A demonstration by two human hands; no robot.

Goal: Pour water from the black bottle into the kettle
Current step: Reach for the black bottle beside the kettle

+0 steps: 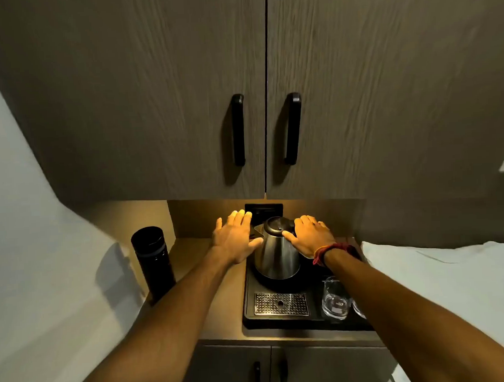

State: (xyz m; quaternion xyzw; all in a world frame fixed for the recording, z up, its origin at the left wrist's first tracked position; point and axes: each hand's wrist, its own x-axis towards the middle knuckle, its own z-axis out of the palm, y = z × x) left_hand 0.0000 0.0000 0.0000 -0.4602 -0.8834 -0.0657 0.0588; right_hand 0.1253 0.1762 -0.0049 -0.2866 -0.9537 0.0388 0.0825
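Two hands flank the kettle (277,251), which stands upright on its base at the rear of the black tray (279,324), lid apparently closed. The left hand (235,240) hovers just left of the kettle, fingers spread and flat, holding nothing. The right hand (310,235) lies over the kettle's handle side, fingers extended, thumb at the lid edge; whether it actually touches cannot be confirmed. The black bottle (152,260) stands upright well left of the kettle, off the tray, against the wall, untouched. Two glasses (335,298) sit in front and right of the kettle, partly beneath the right forearm. Probable faults: pouring before the lid is opened spills water over the powered base; retracting the right forearm may topple the glasses.
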